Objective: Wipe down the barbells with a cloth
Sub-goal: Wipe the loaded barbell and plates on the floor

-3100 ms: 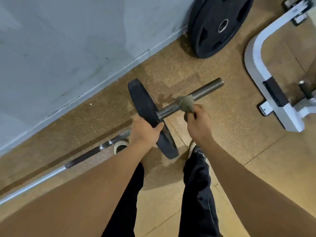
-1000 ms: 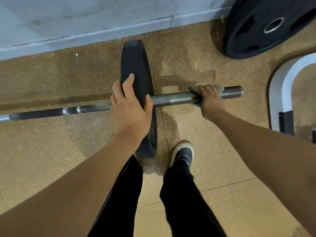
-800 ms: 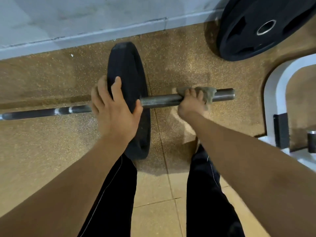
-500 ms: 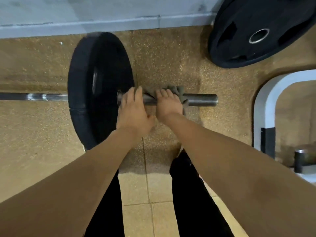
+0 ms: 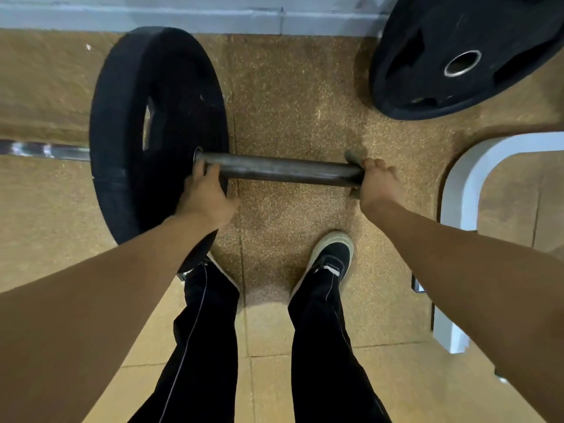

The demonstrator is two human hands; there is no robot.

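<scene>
A barbell lies on the floor along the wall. Its dark steel sleeve sticks out to the right of a black weight plate that stands on edge. The thin chrome shaft runs off to the left. My left hand grips the sleeve right beside the plate. My right hand is closed around the sleeve's free end with a grey-green cloth bunched under the fingers; only a scrap of cloth shows.
A second black plate leans against the grey wall at the upper right. A white metal frame stands on the right. My legs and a black shoe are just below the sleeve on the speckled brown rubber floor.
My right hand has slid the cloth rightwards along the sleeve, from next to my left hand out to the free end. My left hand stays on the sleeve by the plate.
</scene>
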